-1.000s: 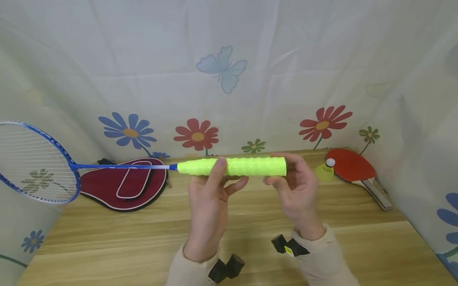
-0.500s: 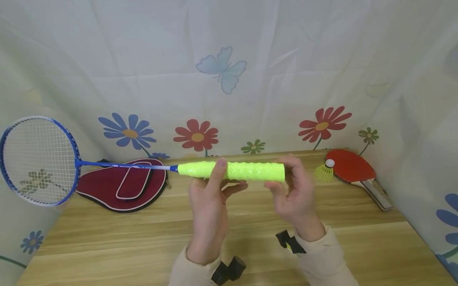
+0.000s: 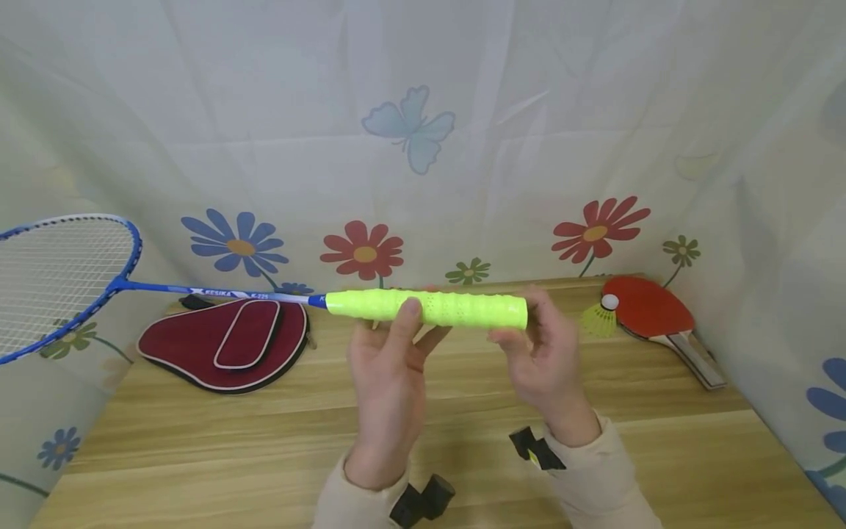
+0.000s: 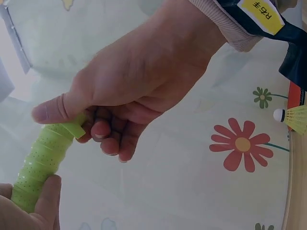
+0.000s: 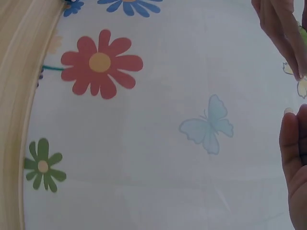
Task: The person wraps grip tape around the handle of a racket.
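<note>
A blue-and-white badminton racket [image 3: 482,310] is held level above the table, its strung head at the left and partly out of the head view. My left hand [image 3: 390,382] grips the middle of its neon yellow handle, thumb on the near side. At the butt end, my right hand [image 3: 551,360] pinches the handle between thumb and fingers. The left wrist view shows the right hand's thumb [image 4: 50,110] on the end of the perforated handle wrap, where a short flap [image 4: 73,130] sticks out. Only parts of both hands appear at the right wrist view's edge.
On the wooden table [image 3: 231,455], a dark red paddle case [image 3: 192,342] lies at the back left. A yellow shuttlecock [image 3: 600,317] and a red table tennis paddle [image 3: 654,305] lie at the back right. A flower-printed curtain [image 3: 515,184] surrounds the table.
The racket has turned about its handle, and its head has shifted in and then left and slightly up. Both hands stay on the handle.
</note>
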Demonstrator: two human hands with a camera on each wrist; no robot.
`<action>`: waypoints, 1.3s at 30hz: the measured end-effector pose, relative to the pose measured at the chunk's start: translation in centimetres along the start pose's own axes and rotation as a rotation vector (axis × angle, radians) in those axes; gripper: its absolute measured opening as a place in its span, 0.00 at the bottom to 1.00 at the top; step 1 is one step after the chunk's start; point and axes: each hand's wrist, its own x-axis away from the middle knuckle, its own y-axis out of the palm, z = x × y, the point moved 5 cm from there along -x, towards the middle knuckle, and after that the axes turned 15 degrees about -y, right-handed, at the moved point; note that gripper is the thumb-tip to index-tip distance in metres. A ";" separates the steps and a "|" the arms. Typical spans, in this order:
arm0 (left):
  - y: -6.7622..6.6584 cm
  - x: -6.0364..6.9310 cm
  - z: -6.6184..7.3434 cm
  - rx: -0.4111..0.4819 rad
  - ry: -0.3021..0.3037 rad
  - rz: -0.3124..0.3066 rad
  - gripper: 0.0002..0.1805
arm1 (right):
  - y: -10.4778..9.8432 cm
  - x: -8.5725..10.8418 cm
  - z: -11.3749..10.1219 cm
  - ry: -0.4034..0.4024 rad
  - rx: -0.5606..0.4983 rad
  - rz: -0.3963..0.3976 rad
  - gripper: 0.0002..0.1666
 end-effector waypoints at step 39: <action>-0.2 0.1 -0.3 -0.071 -0.053 0.074 0.14 | -0.9 -0.1 -1.5 -0.298 0.413 -0.131 0.13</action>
